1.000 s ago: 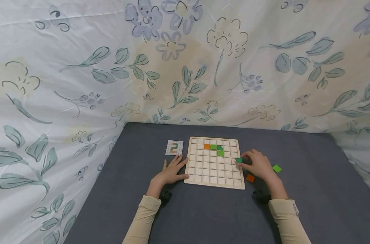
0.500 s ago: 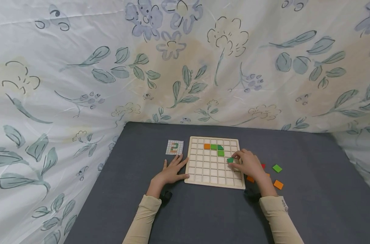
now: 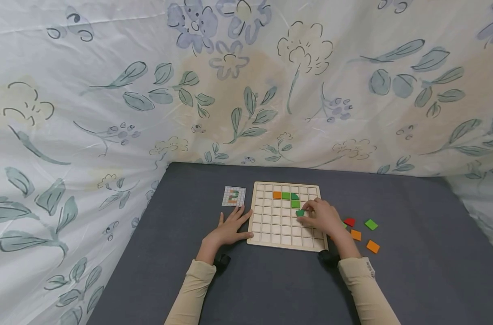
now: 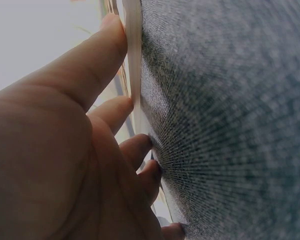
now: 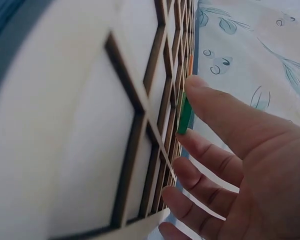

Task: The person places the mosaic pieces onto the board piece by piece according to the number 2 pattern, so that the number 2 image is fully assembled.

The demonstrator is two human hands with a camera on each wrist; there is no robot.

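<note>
A wooden grid board (image 3: 267, 228) lies on the dark cloth. In its upper rows sit an orange square tile (image 3: 276, 195), a light green tile (image 3: 286, 195), a dark green tile with one rounded corner (image 3: 295, 197) and another light green tile (image 3: 295, 204) below that. My right hand (image 3: 323, 217) pinches a dark green tile (image 3: 299, 213) between thumb and index finger, close over the cells under the column of green. In the right wrist view the green tile (image 5: 185, 116) shows edge-on. My left hand (image 3: 227, 228) lies with spread fingers, thumb and index fingertips touching the board's left edge.
A small card (image 3: 233, 197) with a "2" drawn on a grid lies left of the board. Right of the board are loose tiles: red (image 3: 349, 222), light green (image 3: 371, 224) and orange (image 3: 373, 246), some partly behind the right wrist. A floral curtain (image 3: 246, 81) hangs behind.
My right hand has carried the dark green tile leftward from the board's right edge to below the placed green tiles, uncovering loose tiles at the right. My left hand stays put.
</note>
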